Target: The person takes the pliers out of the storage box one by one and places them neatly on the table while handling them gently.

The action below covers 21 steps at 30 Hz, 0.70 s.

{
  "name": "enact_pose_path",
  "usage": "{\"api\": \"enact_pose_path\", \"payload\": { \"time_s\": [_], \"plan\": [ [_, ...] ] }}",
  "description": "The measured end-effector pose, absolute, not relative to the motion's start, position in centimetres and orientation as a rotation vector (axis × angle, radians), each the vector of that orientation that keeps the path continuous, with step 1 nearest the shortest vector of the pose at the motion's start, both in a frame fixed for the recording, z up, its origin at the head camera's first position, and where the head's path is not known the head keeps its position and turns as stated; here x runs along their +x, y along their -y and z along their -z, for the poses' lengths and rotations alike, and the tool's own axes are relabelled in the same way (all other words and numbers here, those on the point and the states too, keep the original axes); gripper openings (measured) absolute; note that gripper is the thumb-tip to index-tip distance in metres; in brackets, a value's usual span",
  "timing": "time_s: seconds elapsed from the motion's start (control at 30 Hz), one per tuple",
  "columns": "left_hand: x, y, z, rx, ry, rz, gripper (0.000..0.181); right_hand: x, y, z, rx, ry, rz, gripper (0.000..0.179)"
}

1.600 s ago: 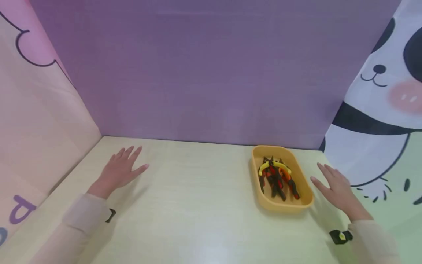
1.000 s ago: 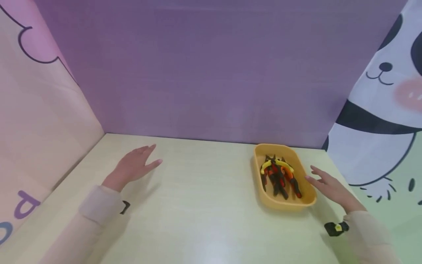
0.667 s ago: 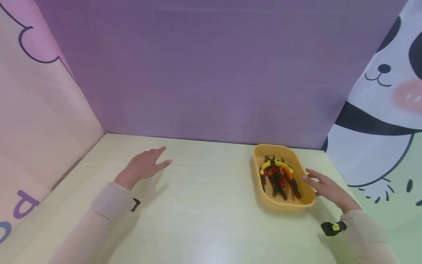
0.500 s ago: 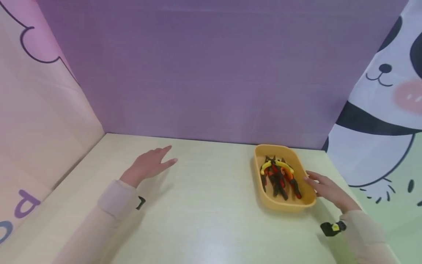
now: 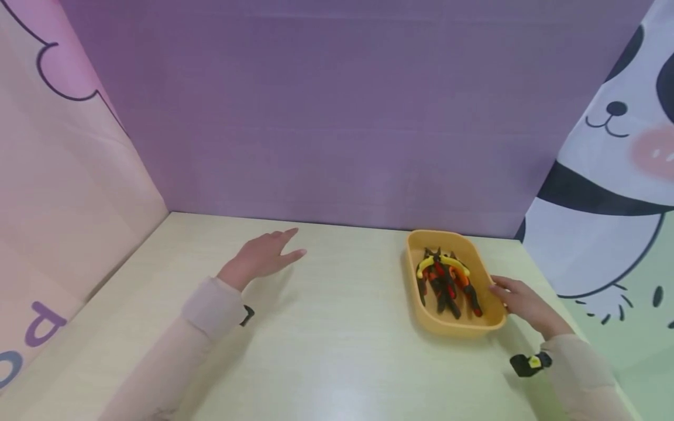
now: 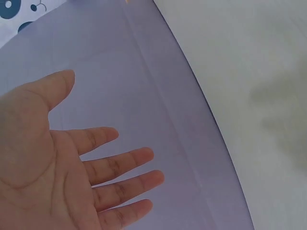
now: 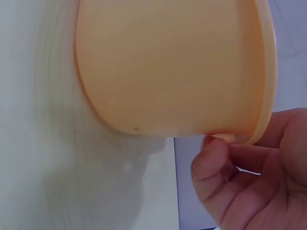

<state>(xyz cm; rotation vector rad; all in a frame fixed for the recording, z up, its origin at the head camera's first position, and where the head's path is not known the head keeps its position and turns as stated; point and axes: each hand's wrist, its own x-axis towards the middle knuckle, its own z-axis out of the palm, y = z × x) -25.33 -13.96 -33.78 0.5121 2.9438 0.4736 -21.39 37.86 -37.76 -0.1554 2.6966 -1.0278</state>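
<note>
A yellow-orange plastic tray (image 5: 457,328) sits at the right of the table, with several pliers (image 5: 444,289) piled inside. Their handles are yellow, orange and black-red. My right hand (image 5: 523,303) pinches the tray's rim at its right side. In the right wrist view, curled fingers of the right hand (image 7: 244,182) meet the rim of the tray (image 7: 163,72). My left hand (image 5: 265,256) hovers over the table, left of centre, well apart from the tray. The left wrist view has the left hand (image 6: 53,163) holding nothing, palm visible, fingers extended and thumb spread.
The pale table (image 5: 337,327) meets a purple backdrop (image 5: 347,128) along its far edge. A pinkish panel (image 5: 68,175) stands on the left. On the right is a panel with a printed panda (image 5: 605,146), close beyond the right hand.
My left hand has moved rightward over the table from the far left. The right hand has come in from the right and taken hold of the tray's rim. The tray stays about where it was.
</note>
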Motion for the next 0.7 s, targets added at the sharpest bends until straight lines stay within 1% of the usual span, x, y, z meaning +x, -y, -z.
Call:
{"api": "enact_pose_path", "payload": {
  "time_s": [0.23, 0.5, 0.7],
  "plan": [
    [-25.8, 12.4, 33.4, 0.555, -2.92, -0.512, 0.071, -21.4, -37.9, 37.7, -0.165, -2.712, 1.049, 0.051],
    [-26.4, 10.5, 33.1, 0.633, -2.894, -0.484, 0.07, -21.6, -38.5, 38.0, -0.119, -2.652, 1.095, 0.057],
    [-26.8, 8.8, 32.7, 0.66, -2.854, -0.442, 0.071, -21.6, -38.3, 37.8, -0.103, -2.632, 1.116, 0.057]
  ]
}}
